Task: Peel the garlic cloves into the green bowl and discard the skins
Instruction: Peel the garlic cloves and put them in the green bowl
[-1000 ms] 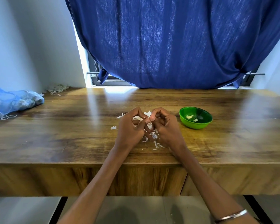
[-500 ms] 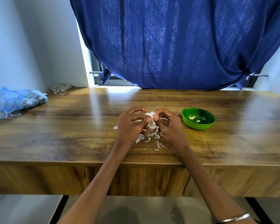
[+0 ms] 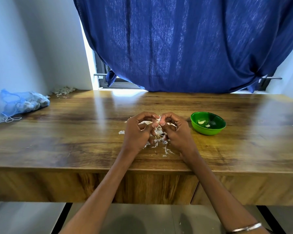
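Skin now pulling free of the clove between both hands

The left hand [image 3: 139, 130] and right hand [image 3: 175, 130] have lifted slightly off the worktop [image 3: 74, 132] since a second ago and opened out, so that only their thumbs and forefingers meet, pinching a garlic clove [image 3: 158, 121] with a flap of white skin standing up at 12 o'clock from the fingertips; the other fingers curl loosely beneath. That suggests the peel is partly off and this clove is close to ready. Loose skins [image 3: 161, 144] lie scattered under and at 6 o'clock of the hands, not yet discarded. The green bowl [image 3: 208, 130] sits near the right hand at 3 o'clock, holding two peeled cloves [image 3: 201, 122]. Well apart at 10 o'clock lie a blue net bag [image 3: 22, 103] of garlic and a heap of old skins [image 3: 64, 90].
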